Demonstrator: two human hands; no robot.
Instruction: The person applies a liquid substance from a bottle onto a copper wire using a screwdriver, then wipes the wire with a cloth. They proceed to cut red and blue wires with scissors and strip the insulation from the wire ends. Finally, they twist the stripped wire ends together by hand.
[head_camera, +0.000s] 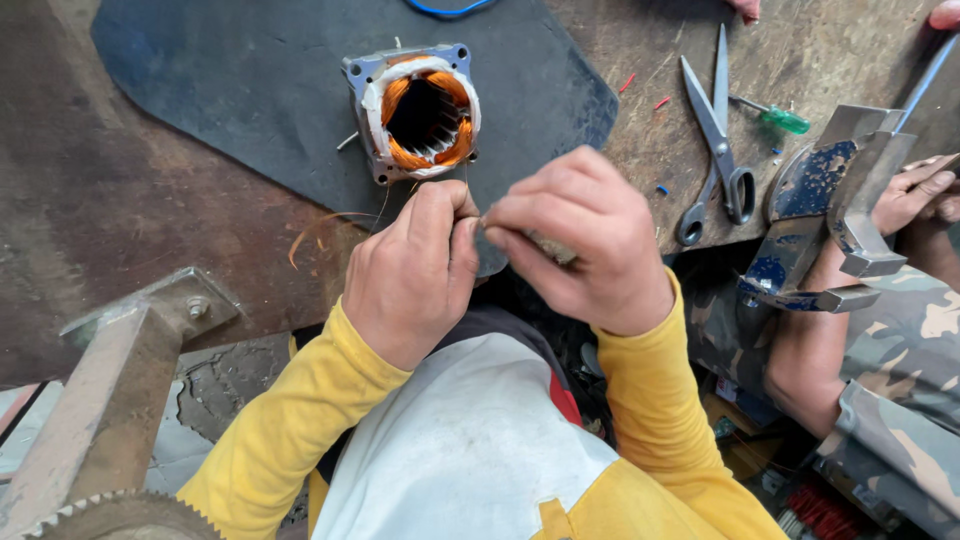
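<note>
Both hands meet at the near edge of the bench, fingertips pressed together. The left hand and right hand each pinch a thin copper wire that runs up to the stator. The stator sits on a dark mat toward the bench's far edge; its square metal frame holds orange copper windings wrapped in white insulation around an open bore. Another loose wire strand curls on the bench left of the hands. Scissors and a green screwdriver lie toward the right edge. Beside them a co-worker's hand rests by a blue vise.
</note>
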